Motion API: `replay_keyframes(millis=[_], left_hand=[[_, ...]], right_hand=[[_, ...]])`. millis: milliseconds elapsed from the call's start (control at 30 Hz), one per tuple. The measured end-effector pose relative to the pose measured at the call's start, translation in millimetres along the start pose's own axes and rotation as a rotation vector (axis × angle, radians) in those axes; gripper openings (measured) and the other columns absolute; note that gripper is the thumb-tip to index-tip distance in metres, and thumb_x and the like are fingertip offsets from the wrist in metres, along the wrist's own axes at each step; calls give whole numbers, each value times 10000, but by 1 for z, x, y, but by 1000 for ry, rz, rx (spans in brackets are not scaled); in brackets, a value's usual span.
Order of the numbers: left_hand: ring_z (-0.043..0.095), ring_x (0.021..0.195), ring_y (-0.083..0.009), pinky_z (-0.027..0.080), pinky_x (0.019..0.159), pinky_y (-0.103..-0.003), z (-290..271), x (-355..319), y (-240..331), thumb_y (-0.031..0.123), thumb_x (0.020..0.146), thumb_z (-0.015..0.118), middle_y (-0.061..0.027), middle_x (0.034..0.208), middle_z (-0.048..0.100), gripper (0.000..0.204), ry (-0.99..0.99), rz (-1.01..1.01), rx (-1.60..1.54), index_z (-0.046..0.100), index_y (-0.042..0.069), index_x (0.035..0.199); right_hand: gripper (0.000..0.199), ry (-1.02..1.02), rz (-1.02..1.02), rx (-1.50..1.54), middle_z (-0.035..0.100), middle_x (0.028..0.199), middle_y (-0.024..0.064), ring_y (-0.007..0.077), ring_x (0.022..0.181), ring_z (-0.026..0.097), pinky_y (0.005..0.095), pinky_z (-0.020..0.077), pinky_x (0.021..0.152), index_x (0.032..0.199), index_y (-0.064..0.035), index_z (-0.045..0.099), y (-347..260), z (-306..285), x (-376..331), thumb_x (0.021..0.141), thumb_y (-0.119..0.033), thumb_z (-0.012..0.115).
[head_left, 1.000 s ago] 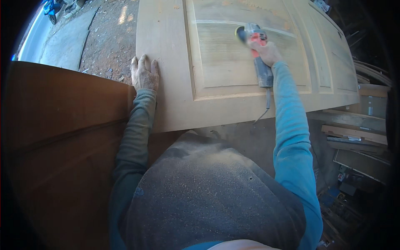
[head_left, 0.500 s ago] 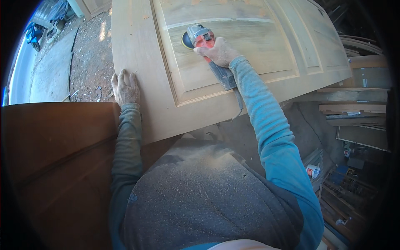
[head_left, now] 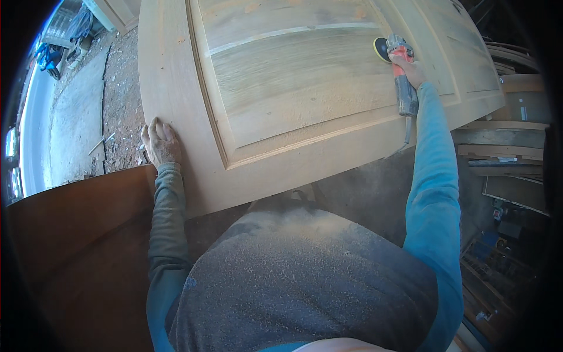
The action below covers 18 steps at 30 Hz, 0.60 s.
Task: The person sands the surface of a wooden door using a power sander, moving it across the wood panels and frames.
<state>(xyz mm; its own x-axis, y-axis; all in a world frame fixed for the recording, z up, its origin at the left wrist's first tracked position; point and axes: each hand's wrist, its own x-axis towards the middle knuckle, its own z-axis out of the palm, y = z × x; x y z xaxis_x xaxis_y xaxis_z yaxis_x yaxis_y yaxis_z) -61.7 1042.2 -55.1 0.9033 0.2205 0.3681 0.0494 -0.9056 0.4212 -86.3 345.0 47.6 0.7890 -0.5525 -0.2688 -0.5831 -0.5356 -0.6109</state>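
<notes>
A pale wooden panelled door (head_left: 293, 88) lies in front of me, its recessed panel streaked with dust. My right hand (head_left: 409, 69) is wrapped round a red and grey angle grinder (head_left: 404, 94) at the right side of that panel. The grinder's round, yellow-rimmed sanding disc (head_left: 381, 50) is tilted near the panel's right moulding; whether it touches the wood I cannot tell. My left hand (head_left: 160, 142) rests on the door's left edge, fingers slightly bent and apart, holding no tool.
The grinder's cord (head_left: 406, 132) hangs over the door's near edge. A brown wooden board (head_left: 88, 217) stands at the left, beside my left forearm. Several planks (head_left: 501, 136) are stacked at the right. Debris litters the ground (head_left: 124, 88) at the far left.
My right hand has swept the grinder from the panel's left part to its right side. My left hand stays on the door's left edge. Dust now hangs below the door's near edge.
</notes>
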Motion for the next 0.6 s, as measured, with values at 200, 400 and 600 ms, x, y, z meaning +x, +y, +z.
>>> replay_keyframes(millis=[200,400,600], left_hand=[[501,1370,-427,432,1137,-470,-2,3,-1,329,985,646,-277,1467,499,460,-24,-19,15,614,95,1380],[506,1376,-416,441,1131,-470,2,2,-5,344,967,659,-260,1486,493,461,3,-48,-41,630,136,1378],[518,1370,-409,467,1104,-476,-3,1,4,364,960,675,-244,1492,494,457,-16,-68,-104,647,159,1368]], right_hand=[[790,-85,-81,23,741,970,179,247,880,714,374,535,782,1090,89,751,-50,41,-47,769,-632,787],[666,-227,-269,-89,703,805,109,204,739,647,366,509,701,975,38,757,-145,133,-129,825,-612,763],[630,-456,-310,-107,720,831,154,248,756,683,385,555,733,964,51,744,-201,216,-187,852,-568,762]])
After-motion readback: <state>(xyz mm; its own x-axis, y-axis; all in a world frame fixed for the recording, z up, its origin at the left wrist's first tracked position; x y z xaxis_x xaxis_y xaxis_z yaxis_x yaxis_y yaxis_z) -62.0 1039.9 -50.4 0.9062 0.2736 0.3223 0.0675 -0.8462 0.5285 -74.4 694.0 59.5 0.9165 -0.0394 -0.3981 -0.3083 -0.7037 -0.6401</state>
